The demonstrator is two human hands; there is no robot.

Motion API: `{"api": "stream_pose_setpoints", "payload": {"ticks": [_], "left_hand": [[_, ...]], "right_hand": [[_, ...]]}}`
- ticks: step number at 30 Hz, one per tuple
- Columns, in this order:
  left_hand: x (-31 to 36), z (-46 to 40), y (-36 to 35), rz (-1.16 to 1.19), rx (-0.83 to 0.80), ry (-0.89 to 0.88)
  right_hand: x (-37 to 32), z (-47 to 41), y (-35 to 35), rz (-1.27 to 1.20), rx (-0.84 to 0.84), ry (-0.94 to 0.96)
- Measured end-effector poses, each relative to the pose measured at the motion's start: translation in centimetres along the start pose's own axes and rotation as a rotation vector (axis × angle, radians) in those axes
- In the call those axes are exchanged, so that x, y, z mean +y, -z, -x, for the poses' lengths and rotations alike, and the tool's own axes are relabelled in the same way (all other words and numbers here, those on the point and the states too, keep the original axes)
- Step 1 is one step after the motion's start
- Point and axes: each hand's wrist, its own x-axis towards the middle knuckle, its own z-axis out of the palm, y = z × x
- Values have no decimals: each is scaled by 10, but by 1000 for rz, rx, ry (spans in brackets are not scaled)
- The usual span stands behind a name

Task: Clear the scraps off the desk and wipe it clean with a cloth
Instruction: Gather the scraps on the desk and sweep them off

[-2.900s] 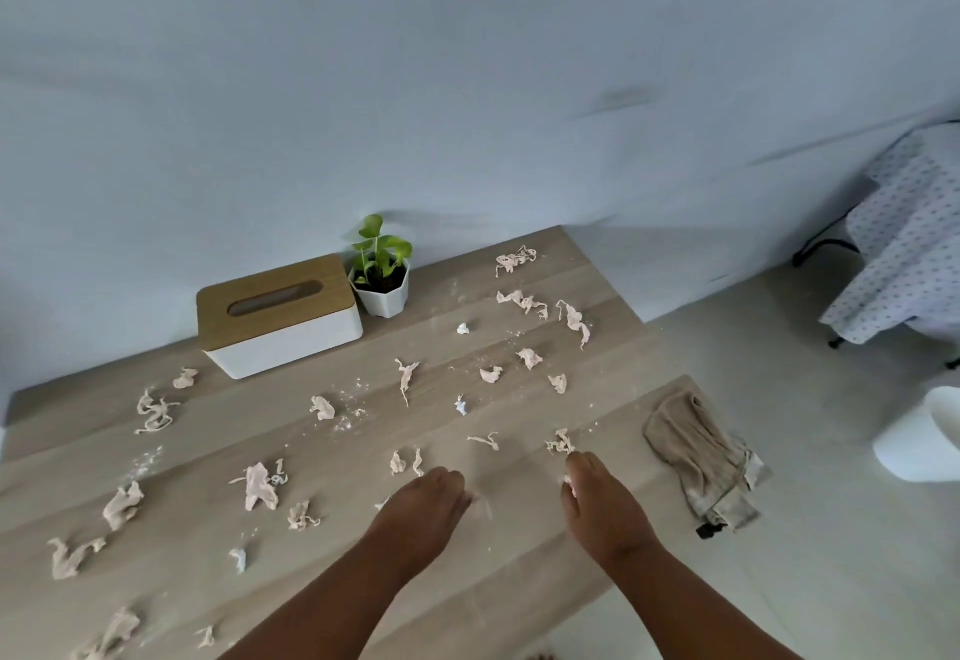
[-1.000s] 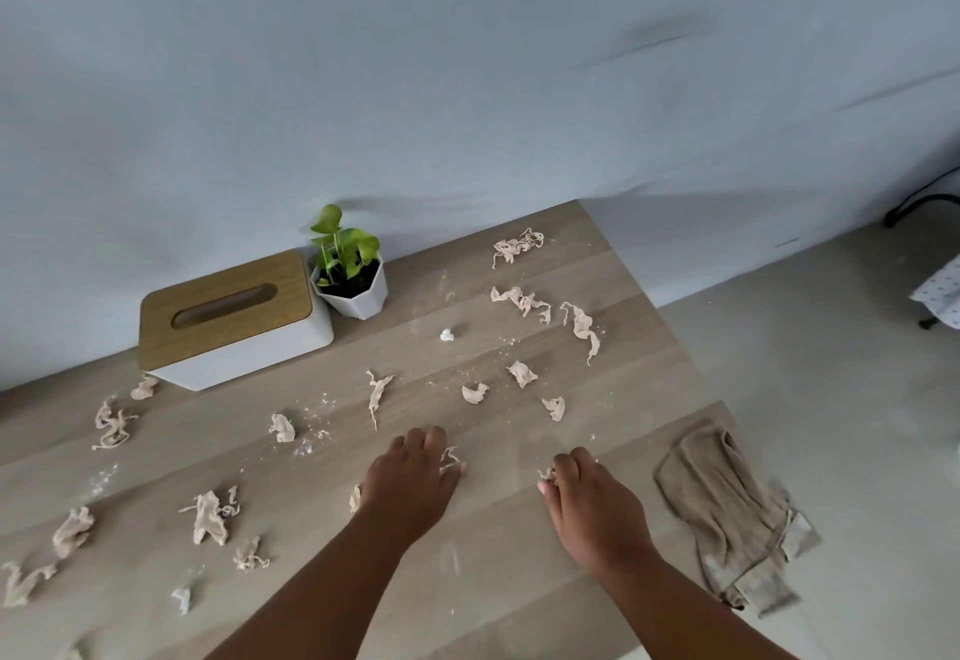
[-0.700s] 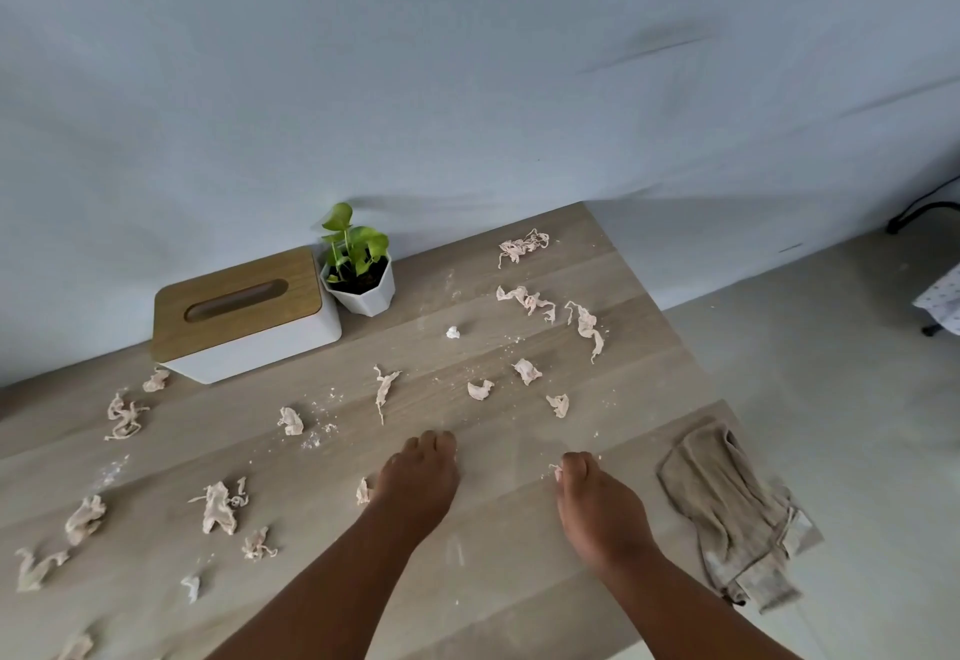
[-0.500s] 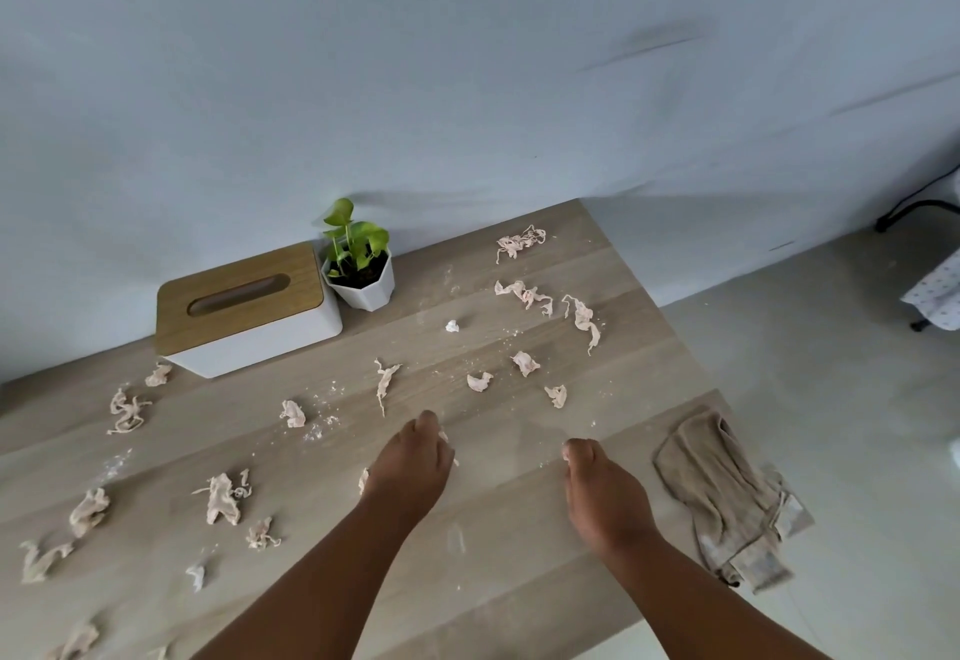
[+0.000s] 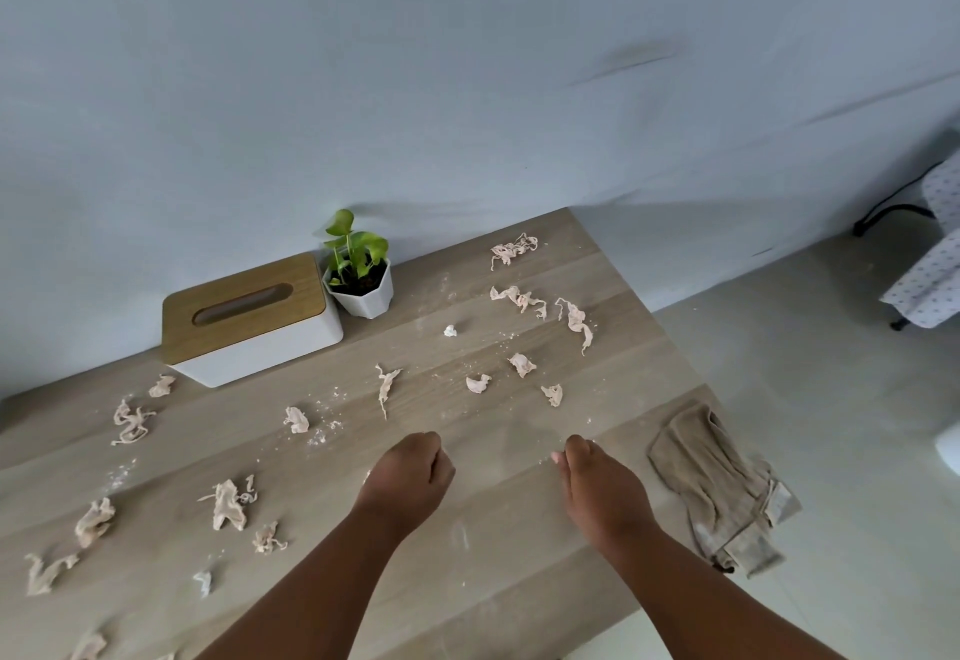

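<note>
- Gathering scraps looks to be the step in hand: both hands sit low in the middle of the frame, on the near part of the counter (image 5: 519, 576).
- The left hand (image 5: 408, 472) is curled into a fist, knuckles up; it probably holds collected bits, but nothing shows in it, so I cannot tell whether it holds anything.
- The right hand (image 5: 597, 488) lies palm down with its fingers (image 5: 574, 446) bent toward the wood; a pale speck shows at its tip, yet whether it is pinched I cannot tell.
- Pinkish scraps (image 5: 519, 298) are strewn over most of the counter: a cluster at the upper right near the far corner, several small ones (image 5: 478, 384) just beyond the hands, and more (image 5: 228, 503) trailing to the lower left edge of the frame. Fine white crumbs (image 5: 324, 433) dust the wood between them.
- These scraps look thin, crumpled and very light. They should crush easily and may flutter or stick, so pinching each at its bunched middle, or sweeping several together with the side of the palm, seems sensible.
- The cloth (image 5: 717, 482) lies rumpled at the right edge of the counter, partly hanging over it, just beside the right hand but apart from it. It looks soft and limp; grabbing a bunched handful would suit wiping.
- A tissue box (image 5: 249, 316) and a small potted plant (image 5: 358, 274) stand touching at the back by the wall.
</note>
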Motion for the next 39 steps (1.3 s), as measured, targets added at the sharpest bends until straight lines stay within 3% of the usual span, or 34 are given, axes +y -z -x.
{"api": "stream_pose_setpoints", "payload": {"ticks": [11,19,24,27,36,39], "left_hand": [[3,7,-11,14,-33,18],[-16,2,-14,23,-9,6],[-22,0,-15,-60,41,6],[-16,2,-15,-106,18,4],[-6,-4,-22,-402,-144,63],[2,-5,-21,-313,-131,55]], "right_hand": [[5,-2,-6,45,-213,-61],[4,-9,-9,34,17,100],[5,-20,-3,54,75,164],[7,-26,-2,29,-38,115],[17,-44,8,95,-2,86],[20,-52,11,91,-19,74]]}}
